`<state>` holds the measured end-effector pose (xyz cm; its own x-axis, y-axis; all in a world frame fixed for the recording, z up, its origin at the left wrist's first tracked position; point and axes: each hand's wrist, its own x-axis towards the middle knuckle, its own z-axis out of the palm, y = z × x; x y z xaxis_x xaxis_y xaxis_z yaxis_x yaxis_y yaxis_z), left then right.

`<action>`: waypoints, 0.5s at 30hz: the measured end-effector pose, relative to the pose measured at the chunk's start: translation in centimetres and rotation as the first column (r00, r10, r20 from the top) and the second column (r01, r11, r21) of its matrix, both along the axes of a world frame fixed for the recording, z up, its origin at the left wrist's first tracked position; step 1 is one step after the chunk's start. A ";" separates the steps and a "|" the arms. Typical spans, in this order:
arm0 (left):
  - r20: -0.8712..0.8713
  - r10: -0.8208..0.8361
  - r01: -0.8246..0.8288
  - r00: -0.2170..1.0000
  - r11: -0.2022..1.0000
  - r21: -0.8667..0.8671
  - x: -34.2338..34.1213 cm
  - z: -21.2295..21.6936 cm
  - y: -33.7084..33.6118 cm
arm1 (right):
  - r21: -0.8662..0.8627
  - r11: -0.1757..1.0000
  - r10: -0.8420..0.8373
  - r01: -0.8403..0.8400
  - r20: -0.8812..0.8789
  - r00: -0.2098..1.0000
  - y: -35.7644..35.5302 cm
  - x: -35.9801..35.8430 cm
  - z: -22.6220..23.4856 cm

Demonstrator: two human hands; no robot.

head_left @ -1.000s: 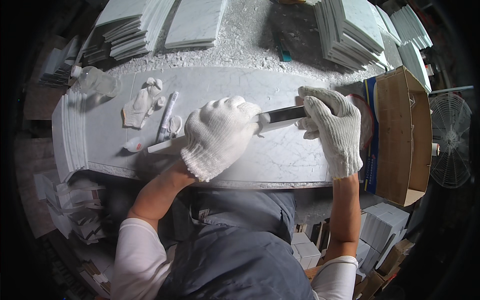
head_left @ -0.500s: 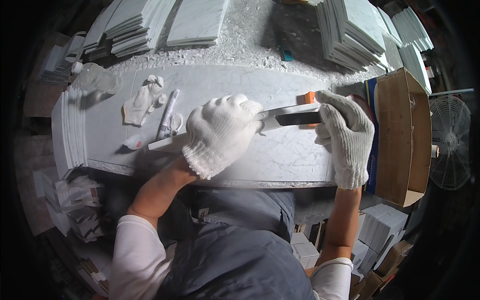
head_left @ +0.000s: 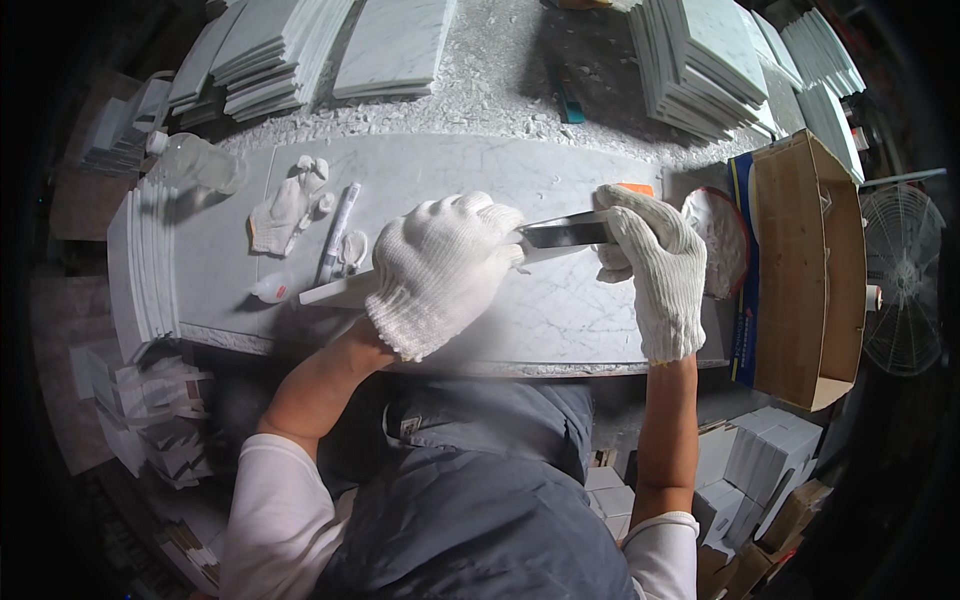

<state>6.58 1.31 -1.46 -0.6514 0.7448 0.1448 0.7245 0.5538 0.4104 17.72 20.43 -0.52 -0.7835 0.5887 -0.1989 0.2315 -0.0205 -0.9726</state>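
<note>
Over marble (head_left: 545, 325) | left hand (head_left: 443, 272) gripping pale strip (head_left: 340, 291) | right hand (head_left: 657, 265) gripping flat dark bar (head_left: 567, 234)

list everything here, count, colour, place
bench top: one, pale marbled, centre
strip: one, white, centre
bar: one, dark, centre
loose glove: one, white, left
tube: one, whitish, left
bottle: one, clear, rear left
small container: one, clear, left
slabs: many, white, rear and left
cardboard box: one, brown, right
round item: one, red-edged, right
object: one, orange, right
fan: one, grey, right
cartons: several, white, lower right
left hand: one, white-gloved, gripping strip
right hand: one, white-gloved, gripping bar
</note>
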 end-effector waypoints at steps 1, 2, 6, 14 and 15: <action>0.006 0.001 -0.001 1.000 1.000 -0.003 0.0 0.0 0.0 | -0.006 1.000 0.010 -0.010 0.005 1.000 0.1 -0.1 -0.1; 0.004 -0.003 0.003 1.000 1.000 -0.002 0.0 0.0 0.1 | -0.017 1.000 0.010 -0.010 0.019 1.000 0.1 -0.1 -0.2; -0.001 -0.007 0.007 1.000 1.000 0.009 -0.1 -0.1 0.0 | -0.025 1.000 -0.015 0.015 -0.026 1.000 0.2 -0.3 -0.5; 0.019 -0.003 0.002 1.000 0.999 0.038 -0.1 0.2 0.1 | -0.068 0.998 -0.006 0.001 -0.071 0.997 0.8 -0.2 -1.1; 0.022 -0.002 0.001 1.000 1.000 0.027 -0.1 0.2 0.1 | -0.069 0.998 -0.001 -0.004 -0.074 0.997 0.9 -0.1 -1.1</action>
<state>6.48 1.38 -1.26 -0.6535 0.7419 0.1504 0.7158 0.5410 0.4415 17.63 21.29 -1.59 -0.7986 0.5742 -0.1803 0.1588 -0.0879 -0.9834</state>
